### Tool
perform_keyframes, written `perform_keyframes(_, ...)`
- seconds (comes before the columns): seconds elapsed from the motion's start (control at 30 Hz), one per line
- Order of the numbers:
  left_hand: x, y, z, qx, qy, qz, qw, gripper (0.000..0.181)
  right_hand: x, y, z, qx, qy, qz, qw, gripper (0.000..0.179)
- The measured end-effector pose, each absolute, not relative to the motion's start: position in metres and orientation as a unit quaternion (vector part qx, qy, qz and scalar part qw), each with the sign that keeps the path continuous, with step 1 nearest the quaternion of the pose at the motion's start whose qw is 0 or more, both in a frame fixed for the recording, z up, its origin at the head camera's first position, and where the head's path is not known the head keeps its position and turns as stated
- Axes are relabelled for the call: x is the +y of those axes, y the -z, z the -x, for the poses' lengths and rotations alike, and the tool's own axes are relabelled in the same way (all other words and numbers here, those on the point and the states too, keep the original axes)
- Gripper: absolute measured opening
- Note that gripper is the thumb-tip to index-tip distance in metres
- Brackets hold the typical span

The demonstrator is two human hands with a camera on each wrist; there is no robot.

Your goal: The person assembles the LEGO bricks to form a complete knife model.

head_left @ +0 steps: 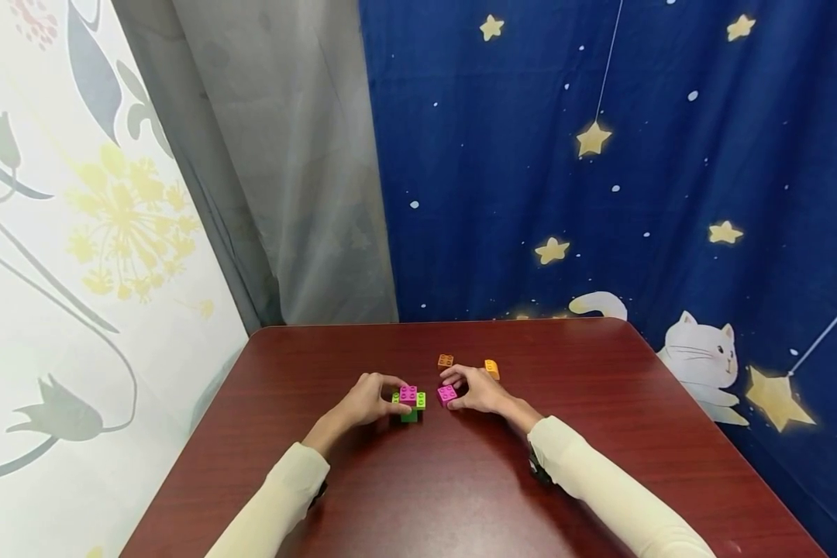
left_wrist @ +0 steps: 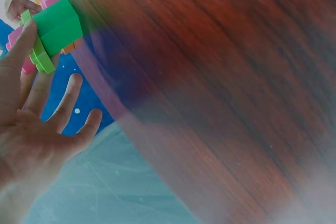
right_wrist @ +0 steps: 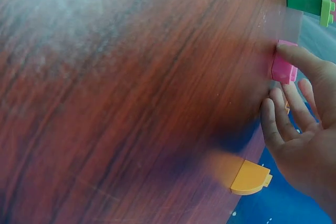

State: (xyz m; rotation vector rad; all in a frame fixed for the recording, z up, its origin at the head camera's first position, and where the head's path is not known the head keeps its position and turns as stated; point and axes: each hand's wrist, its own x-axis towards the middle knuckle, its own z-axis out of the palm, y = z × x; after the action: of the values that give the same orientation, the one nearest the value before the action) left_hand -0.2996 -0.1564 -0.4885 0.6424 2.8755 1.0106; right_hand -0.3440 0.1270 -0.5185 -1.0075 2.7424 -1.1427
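My left hand pinches a small stack of toy building bricks between thumb and fingers. The stack has a green brick at the bottom, a lime-green piece wider than it across the middle, and a pink brick on top. Just to the right, my right hand pinches a separate pink brick by its sides, low at the tabletop. In the right wrist view the thumb lies on one side of this brick and a fingertip on the other. A short gap separates the brick from the stack.
An orange brick lies beyond the right hand's fingers. A yellow-orange brick with a rounded side sits behind that hand. The reddish-brown wooden table ends at grey and blue star-patterned curtains.
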Motion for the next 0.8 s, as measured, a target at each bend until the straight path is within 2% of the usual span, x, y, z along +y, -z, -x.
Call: perform_keyframes(0.8,-0.156,0.491,0.299,0.929,-0.316,-0.193,0.016,0.046,0.140,0.503,0.335,0.846,0.411,0.339,-0.004,0.048)
